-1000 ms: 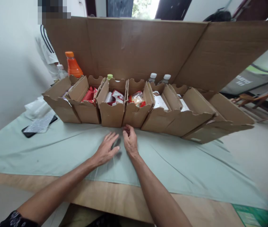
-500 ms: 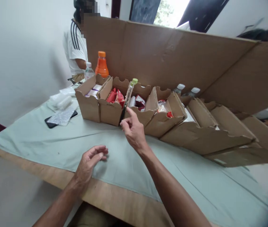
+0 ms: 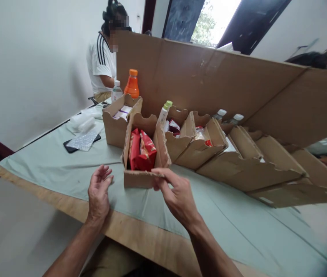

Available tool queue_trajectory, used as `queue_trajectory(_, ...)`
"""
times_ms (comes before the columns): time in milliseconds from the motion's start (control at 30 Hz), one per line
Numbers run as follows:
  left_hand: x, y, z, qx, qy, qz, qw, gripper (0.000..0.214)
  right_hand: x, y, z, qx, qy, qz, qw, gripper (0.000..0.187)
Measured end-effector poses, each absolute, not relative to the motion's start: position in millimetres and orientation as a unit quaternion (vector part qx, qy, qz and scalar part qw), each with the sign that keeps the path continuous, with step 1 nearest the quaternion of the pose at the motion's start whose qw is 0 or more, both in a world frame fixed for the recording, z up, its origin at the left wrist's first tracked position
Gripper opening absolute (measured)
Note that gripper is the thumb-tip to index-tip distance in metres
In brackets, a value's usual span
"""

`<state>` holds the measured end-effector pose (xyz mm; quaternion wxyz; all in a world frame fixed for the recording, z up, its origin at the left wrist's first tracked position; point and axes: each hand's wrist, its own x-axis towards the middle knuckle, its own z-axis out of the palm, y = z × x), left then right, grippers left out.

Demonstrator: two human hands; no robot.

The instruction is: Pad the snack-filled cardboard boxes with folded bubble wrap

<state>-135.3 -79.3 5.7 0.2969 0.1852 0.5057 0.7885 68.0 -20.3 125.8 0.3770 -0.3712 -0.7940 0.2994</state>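
Observation:
My right hand (image 3: 177,194) grips the front edge of a cardboard box (image 3: 138,180), thumb and fingers pinching its right front corner. Inside that box stand red packets (image 3: 143,151) with a light pattern. The box juts forward out of the row, on the pale green cloth (image 3: 65,177). To its left, my left hand (image 3: 100,188) hovers near the cloth, fingers loosely spread and holding nothing. A cardboard box with white and purple packs (image 3: 122,113) stands behind on the left.
More cardboard boxes (image 3: 221,161) run to the right before a tall cardboard panel (image 3: 209,77). Bubble wrap (image 3: 83,140) lies over a dark phone-like slab (image 3: 68,147). An orange bottle (image 3: 132,85) stands behind the boxes. Another person (image 3: 102,57) sits at the far left.
The box with red packets has come forward out of the row, held by my right hand. My left hand has shifted slightly left, and its fingers now point upward.

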Motion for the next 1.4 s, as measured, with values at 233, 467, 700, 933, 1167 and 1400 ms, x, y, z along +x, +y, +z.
queue_trajectory(233,-123.3,-123.8,8.4,0.373,0.523,0.68,0.353,0.072,215.2,-73.5,110.2,-0.509,-0.655,0.3,0.47,0.034)
queue_trajectory(467,-106.1,-132.7,16.4,0.419,0.549,0.588,0.421,0.066,230.4,-122.3,51.1,-0.498,-0.718,0.315,0.371,0.074)
queue_trajectory(700,-67.1,-77.0,35.6,0.467,0.528,0.574,0.417,0.068,204.3,-67.8,48.8,-0.55,-0.687,0.204,0.428,0.041)
queue_trajectory(933,-45.3,-27.1,18.7,0.591,0.556,0.456,0.365,0.094,249.0,-31.6,4.9,-0.628,-0.67,0.175,0.355,0.057)
queue_trajectory(1167,-89.4,-103.5,7.9,0.719,0.514,0.287,0.369,0.07,274.3,-34.0,-45.2,-0.578,-0.767,0.029,0.277,0.041)
queue_trajectory(1400,-242.9,-49.1,57.4,0.557,0.765,0.318,0.064,0.039,272.1,-27.3,-37.6,-0.555,-0.783,0.014,0.28,0.042)
